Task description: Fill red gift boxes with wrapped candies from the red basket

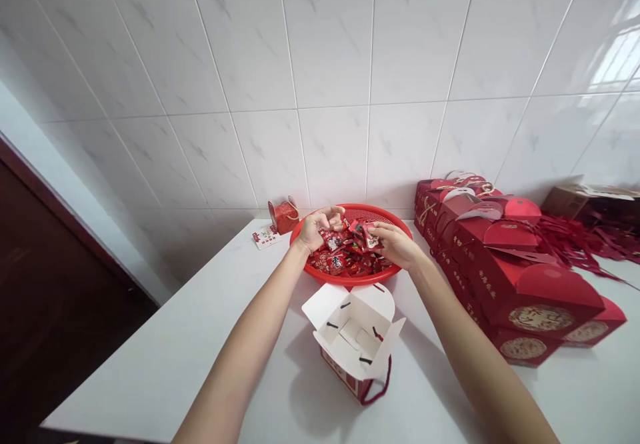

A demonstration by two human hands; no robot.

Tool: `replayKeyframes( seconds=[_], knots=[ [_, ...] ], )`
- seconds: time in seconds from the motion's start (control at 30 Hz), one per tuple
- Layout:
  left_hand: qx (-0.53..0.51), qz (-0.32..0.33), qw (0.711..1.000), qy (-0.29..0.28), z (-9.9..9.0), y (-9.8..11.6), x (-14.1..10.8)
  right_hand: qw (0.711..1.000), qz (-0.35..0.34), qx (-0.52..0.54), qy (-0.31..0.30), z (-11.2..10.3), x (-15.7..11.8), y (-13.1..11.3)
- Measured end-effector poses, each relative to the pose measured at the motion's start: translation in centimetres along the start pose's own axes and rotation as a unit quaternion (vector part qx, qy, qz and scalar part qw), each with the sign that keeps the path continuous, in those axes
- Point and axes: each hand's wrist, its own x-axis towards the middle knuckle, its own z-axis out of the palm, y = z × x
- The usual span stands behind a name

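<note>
Both hands are over a red plastic basket (357, 283) full of small red wrapped packets (335, 264). My left hand (318, 228) is at its left side, palm turned inward, fingers loosely curled and apart, with no packet plainly held. On the right side, my right hand (397, 245) pinches a red wrapped packet (369, 234) between thumb and fingers, just above the pile. Between my forearms stands an open gift box (345, 361), red outside and white inside, its flaps spread. Its inside shows black cord ends, and a dark red cord handle hangs at its right.
Closed red gift boxes (500, 277) are stacked along the right. Behind them lie dark red ribbons (575, 237) and a brown carton (570, 201). A small red box (285, 216) and a printed card (266, 236) sit left of the basket. A tiled wall (330, 51) backs the white table (200, 337).
</note>
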Motion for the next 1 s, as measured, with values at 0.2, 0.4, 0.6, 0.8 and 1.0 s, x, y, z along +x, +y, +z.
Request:
replayKeyframes(
  seconds=[0.2,0.4,0.6,0.8,1.0],
  knots=[
    [-0.047,0.017,0.999,0.001,0.6,0.5,-0.2,0.998,0.027,0.023,-0.051,2.5,-0.6,0.0],
    [-0.061,0.036,0.997,0.015,1.3,0.4,-0.8,0.998,0.014,0.024,-0.048,3.1,-1.1,-0.4],
    [-0.030,0.022,0.999,0.039,1.2,-0.1,-0.8,0.999,-0.030,-0.021,0.015,2.4,-0.5,0.4],
    [0.040,-0.022,0.998,0.043,1.2,-0.7,-0.6,0.998,-0.033,-0.026,0.048,1.5,0.1,0.8],
    [0.166,-0.049,0.983,0.056,0.7,-2.1,-0.2,0.996,-0.037,-0.032,0.076,1.4,0.0,0.9]
  ],
)
